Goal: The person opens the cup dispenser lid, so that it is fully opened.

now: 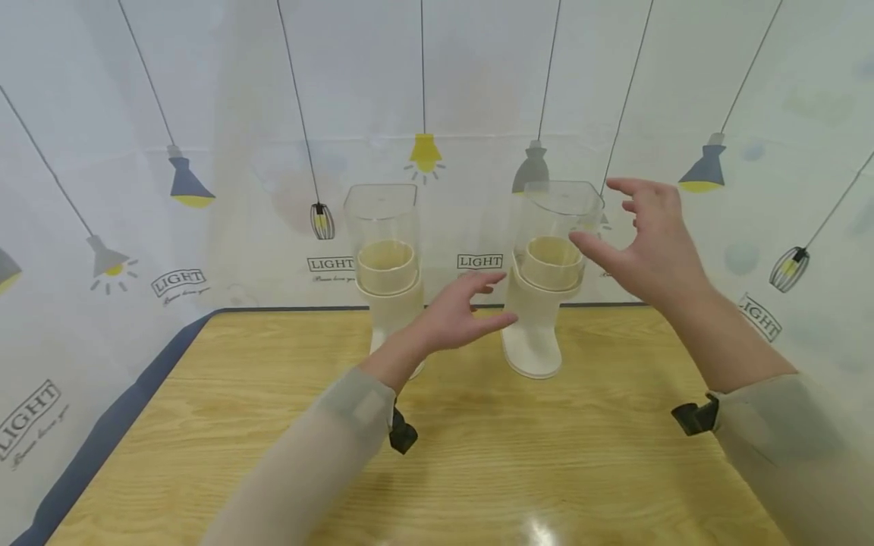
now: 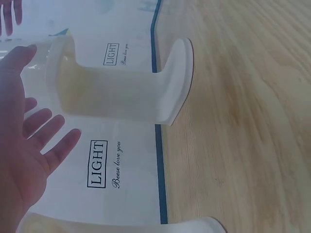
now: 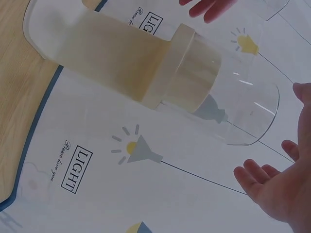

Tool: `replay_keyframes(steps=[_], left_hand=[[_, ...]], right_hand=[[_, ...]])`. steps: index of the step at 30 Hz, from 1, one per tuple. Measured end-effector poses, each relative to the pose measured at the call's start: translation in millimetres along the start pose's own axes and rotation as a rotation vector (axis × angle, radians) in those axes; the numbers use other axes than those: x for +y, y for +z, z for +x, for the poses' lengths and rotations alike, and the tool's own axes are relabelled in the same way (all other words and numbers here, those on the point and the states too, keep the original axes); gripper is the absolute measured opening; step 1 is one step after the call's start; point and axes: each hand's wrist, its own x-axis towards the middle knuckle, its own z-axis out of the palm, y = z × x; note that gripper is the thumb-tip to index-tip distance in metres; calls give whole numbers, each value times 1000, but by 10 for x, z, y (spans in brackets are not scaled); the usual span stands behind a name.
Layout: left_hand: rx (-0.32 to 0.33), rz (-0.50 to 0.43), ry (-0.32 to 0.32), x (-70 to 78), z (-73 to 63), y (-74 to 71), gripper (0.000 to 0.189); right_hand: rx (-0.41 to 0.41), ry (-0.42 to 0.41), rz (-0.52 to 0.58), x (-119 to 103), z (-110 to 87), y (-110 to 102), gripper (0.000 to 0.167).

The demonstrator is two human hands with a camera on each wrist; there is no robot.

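Two dispenser-like units stand upright side by side, each a cream stand with a clear square-rimmed container on top. On the right unit, the clear container (image 1: 556, 205) rises above the cream stand (image 1: 532, 334). My left hand (image 1: 460, 315) has its fingers and thumb spread just left of that stand; whether the thumb tip touches it I cannot tell. My right hand (image 1: 655, 246) is raised beside the clear container's right side, fingers loosely bent and thumb apart, holding nothing. In the right wrist view, a gap shows between the right hand (image 3: 282, 189) and the container (image 3: 248, 107).
The left unit's clear container (image 1: 382, 208) and stand (image 1: 392, 311) are partly behind my left forearm. Both units stand near the back edge of a wooden table (image 1: 546, 447). Behind hangs a white cloth (image 1: 471, 91) printed with lamps. Black straps or mounts (image 1: 403, 432) sit at both wrists.
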Motion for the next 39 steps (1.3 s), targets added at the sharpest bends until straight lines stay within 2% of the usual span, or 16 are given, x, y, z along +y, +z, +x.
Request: replay_keyframes(steps=[7, 14, 17, 21, 26, 33, 39], left_hand=[[31, -34, -45, -8, 244, 51, 84], [47, -65, -78, -13, 487, 91, 100], [43, -74, -111, 0, 564, 84, 106], [41, -146, -154, 20, 637, 69, 113], [46, -197, -181, 7, 715, 85, 121], [18, -224, -162, -22, 769, 144, 114], [45, -232, -150, -21, 782, 207, 109]], right_hand=[[-60, 12, -43, -13, 101, 110, 82], [-68, -16, -54, 10, 186, 229, 76], [-79, -18, -41, 35, 195, 277, 74], [-57, -37, -46, 89, 177, 353, 72], [24, -88, -85, 140, 137, 434, 70], [91, -80, -91, 159, 100, 536, 69], [113, -73, -87, 203, 103, 577, 71]])
